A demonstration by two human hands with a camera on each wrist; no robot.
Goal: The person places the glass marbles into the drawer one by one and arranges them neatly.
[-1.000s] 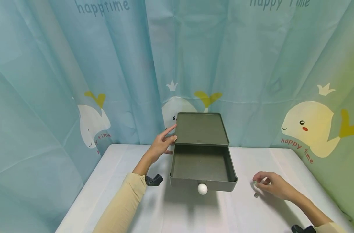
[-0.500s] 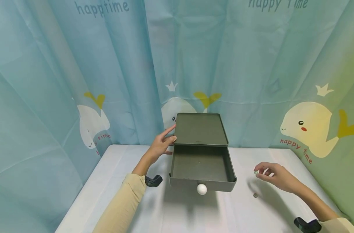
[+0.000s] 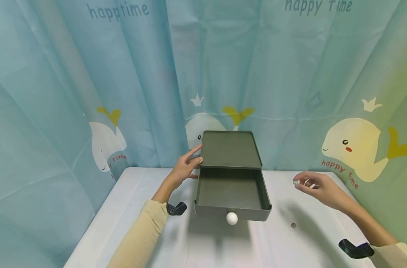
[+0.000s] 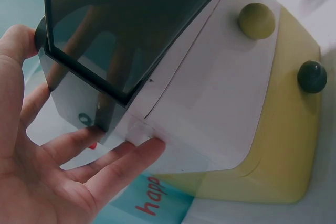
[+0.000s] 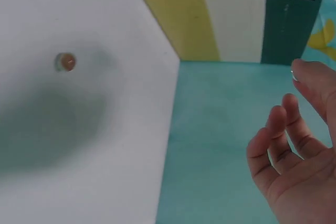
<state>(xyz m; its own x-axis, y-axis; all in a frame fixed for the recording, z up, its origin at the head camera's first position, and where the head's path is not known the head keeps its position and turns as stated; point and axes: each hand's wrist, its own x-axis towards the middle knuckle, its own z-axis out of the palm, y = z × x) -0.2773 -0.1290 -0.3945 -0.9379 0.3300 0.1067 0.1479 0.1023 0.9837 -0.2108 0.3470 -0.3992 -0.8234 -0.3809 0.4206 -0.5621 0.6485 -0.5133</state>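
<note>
L hand [image 3: 185, 167] on drawer unit [image 3: 231, 149] | R hand [image 3: 319, 188] pinches marble [image 3: 295, 182]

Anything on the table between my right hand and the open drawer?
Nothing: in the head view, only bare white table separates the right hand, pinching a small marble, from the open drawer.

Curtain [image 3: 130, 67] — "happtime" top left, "happy Time" top right; red "happy time" under whales.
</note>
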